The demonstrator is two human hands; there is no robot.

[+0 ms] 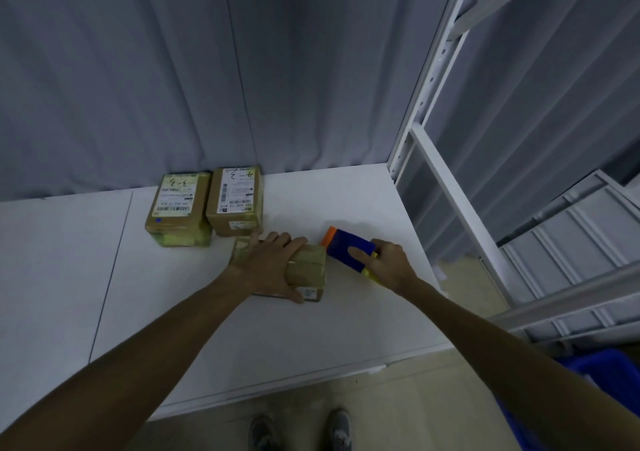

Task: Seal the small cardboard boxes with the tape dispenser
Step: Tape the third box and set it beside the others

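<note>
A small cardboard box [310,268] lies on the white table [207,312], with tape across its top. My left hand [268,265] presses flat on it, fingers spread over the top and thumb on the near side. My right hand [388,265] grips a blue tape dispenser [348,248] with an orange front and a yellow part under the palm. The dispenser's orange end sits just right of the box's far right corner. Two more small boxes stand behind: one marked 3-3 [178,204] and one marked 4-2 [235,201], both with white labels.
A grey curtain [242,69] hangs behind the table. A white metal shelf frame [446,190] stands at the table's right end, with grey panels leaning beyond it. A blue bin [602,374] sits on the floor at lower right. My shoes [301,431] show below the table edge.
</note>
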